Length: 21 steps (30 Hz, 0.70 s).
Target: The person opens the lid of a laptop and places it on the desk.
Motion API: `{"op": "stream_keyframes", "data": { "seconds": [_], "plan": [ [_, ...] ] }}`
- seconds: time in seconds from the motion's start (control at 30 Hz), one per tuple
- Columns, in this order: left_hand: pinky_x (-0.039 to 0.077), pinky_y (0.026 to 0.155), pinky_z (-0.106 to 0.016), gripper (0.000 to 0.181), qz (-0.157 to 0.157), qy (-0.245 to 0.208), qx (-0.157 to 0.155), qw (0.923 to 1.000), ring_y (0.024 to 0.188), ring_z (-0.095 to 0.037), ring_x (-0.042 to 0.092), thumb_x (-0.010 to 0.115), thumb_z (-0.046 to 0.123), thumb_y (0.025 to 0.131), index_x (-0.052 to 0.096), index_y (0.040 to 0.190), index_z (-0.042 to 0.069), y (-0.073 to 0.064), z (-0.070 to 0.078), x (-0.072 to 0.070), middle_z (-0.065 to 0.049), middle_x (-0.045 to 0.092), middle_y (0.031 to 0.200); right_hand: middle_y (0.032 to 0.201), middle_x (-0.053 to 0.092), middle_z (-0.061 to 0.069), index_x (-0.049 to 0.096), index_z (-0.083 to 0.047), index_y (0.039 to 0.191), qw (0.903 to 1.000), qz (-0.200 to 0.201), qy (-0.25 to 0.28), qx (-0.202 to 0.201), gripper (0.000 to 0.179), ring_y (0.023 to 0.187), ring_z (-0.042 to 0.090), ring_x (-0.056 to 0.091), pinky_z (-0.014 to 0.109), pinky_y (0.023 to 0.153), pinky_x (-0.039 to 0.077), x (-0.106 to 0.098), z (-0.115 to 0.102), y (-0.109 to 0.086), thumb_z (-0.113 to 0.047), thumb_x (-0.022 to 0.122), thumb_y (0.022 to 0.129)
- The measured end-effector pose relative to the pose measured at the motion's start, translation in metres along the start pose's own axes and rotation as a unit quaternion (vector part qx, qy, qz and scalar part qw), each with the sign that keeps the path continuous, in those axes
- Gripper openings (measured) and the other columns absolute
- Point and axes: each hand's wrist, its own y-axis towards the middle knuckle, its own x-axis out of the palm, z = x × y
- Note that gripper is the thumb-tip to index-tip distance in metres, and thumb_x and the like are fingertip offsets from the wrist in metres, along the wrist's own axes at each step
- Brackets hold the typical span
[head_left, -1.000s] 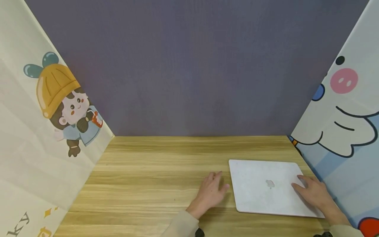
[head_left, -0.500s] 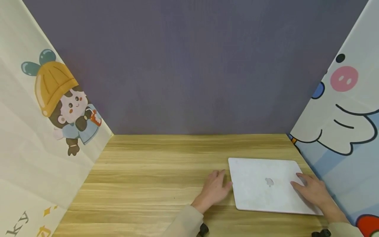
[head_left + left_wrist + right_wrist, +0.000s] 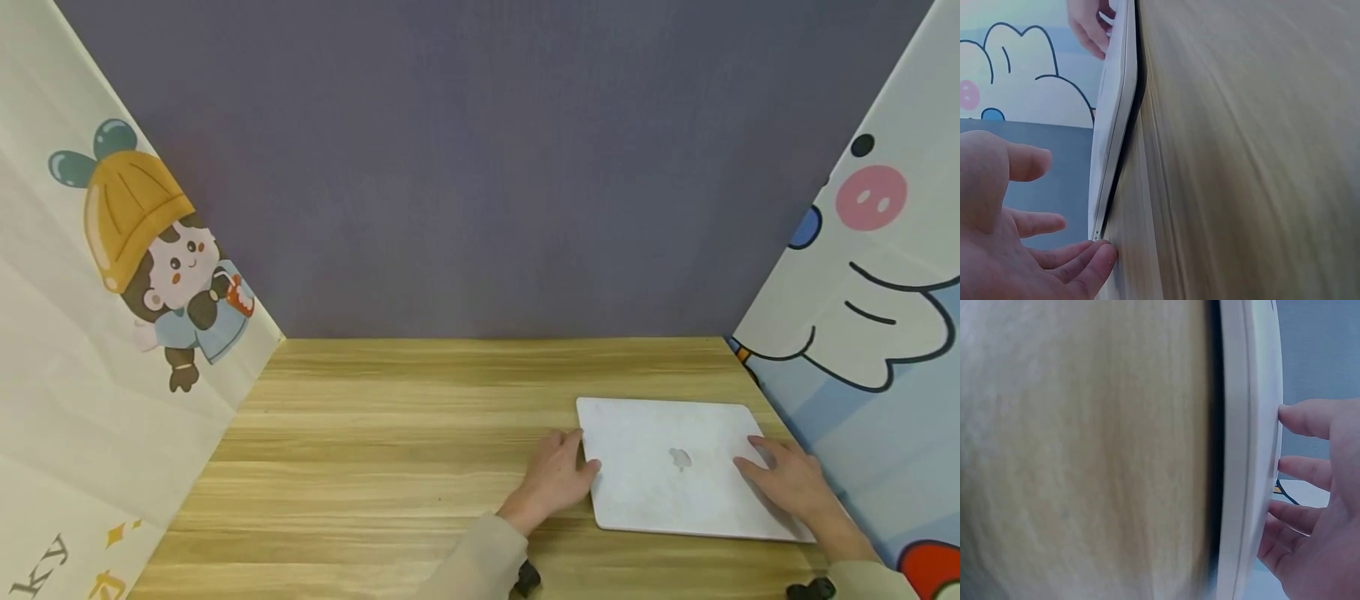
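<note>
A closed silver laptop (image 3: 645,475) with an apple logo on its lid lies on the right part of the wooden table. My left hand (image 3: 553,479) is at its left edge, the thumb over the lid's border in the head view. In the left wrist view, that hand (image 3: 1029,231) has its thumb and index finger spread, while its lower fingers meet the laptop's far corner. On the laptop's right side rests my right hand (image 3: 795,482). Its thumb and index fingertips touch the lid in the right wrist view, and the other fingers lie along the right edge, partly hidden.
The wood-grain table (image 3: 360,475) extends left of the laptop. A dark grey panel (image 3: 487,167) stands behind it. Cartoon-printed sheets flank both sides, the left sheet (image 3: 67,400) and the right sheet (image 3: 847,417), the latter close beside my right hand.
My left hand has moved right, from beside the laptop to its left edge. The right hand stays on the laptop's right side. The head view has shifted slightly.
</note>
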Motion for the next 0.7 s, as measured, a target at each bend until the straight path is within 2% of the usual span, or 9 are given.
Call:
{"op": "stream_keyframes", "data": {
  "seconds": [0.4, 0.7],
  "plan": [
    [0.046, 0.104, -0.031, 0.058, 0.004, 0.025, 0.010, 0.9996, 0.128, -0.022, 0.051, 0.066, 0.035, 0.098, 0.052, 0.148, 0.008, 0.009, 0.008, 0.010, -0.012, 0.054, 0.139, 0.129, 0.034, 0.050, 0.044, 0.015, 0.137, 0.9994, -0.023, 0.009, 0.025, 0.077, 0.114, 0.070, 0.032, 0.078, 0.093, 0.034, -0.002, -0.004, -0.001, -0.052, 0.053, 0.100],
    [0.049, 0.101, -0.031, 0.060, 0.013, 0.031, 0.000, 0.9994, 0.124, -0.024, 0.053, 0.074, 0.034, 0.092, 0.056, 0.142, 0.005, 0.014, 0.013, 0.019, -0.014, 0.055, 0.136, 0.128, 0.035, 0.050, 0.046, 0.016, 0.136, 0.9999, -0.005, 0.011, 0.012, 0.073, 0.114, 0.070, 0.034, 0.077, 0.094, 0.034, -0.001, -0.003, -0.001, -0.047, 0.055, 0.101]
  ]
}}
